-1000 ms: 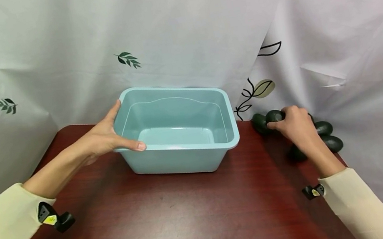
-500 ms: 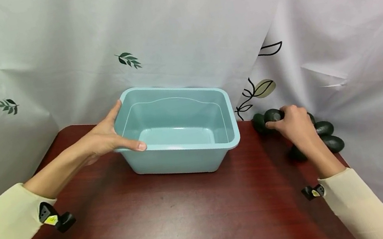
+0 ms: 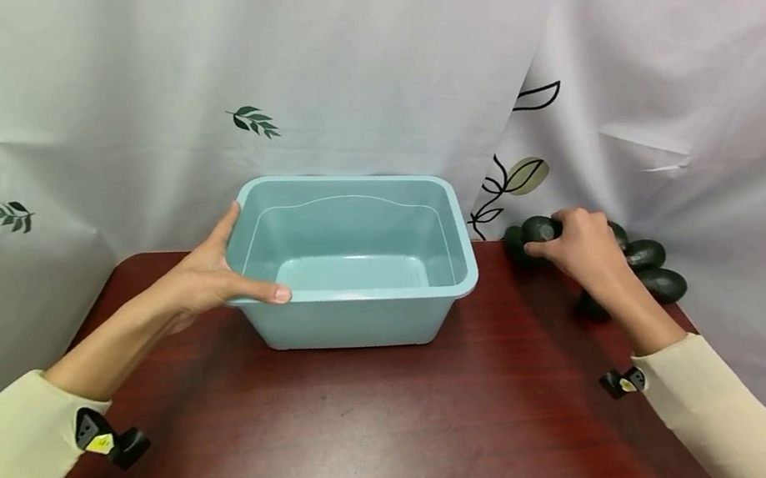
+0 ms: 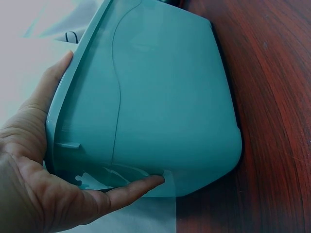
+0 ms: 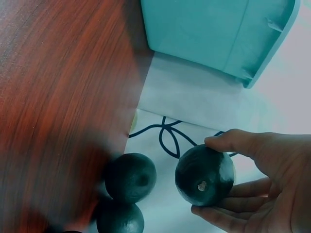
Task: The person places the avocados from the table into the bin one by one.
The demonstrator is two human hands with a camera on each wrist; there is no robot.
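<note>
My left hand [image 3: 202, 282] grips the left end of a light blue plastic tub [image 3: 358, 319], with the thumb on its front rim and a finger up along the left rim. In the left wrist view, thumb and finger [image 4: 133, 191] spread across the tub's end. At the far right, my right hand [image 3: 589, 251] holds a dark green avocado [image 5: 204, 174] between thumb and fingers, its stem scar showing in the right wrist view. Other avocados [image 3: 659, 286] lie around and partly under that hand. Within the tub I see only its bare floor and walls.
The dark red wooden table [image 3: 358, 454] carries the tub near its back edge. White cloth [image 3: 337, 52] printed with leaves hangs behind and along the right side. Two avocados [image 5: 130, 177] sit beside the held one, at the table's right back edge.
My right hand has raised the avocado slightly and shifted it a little to the left. My left hand and the tub have stayed in place.
</note>
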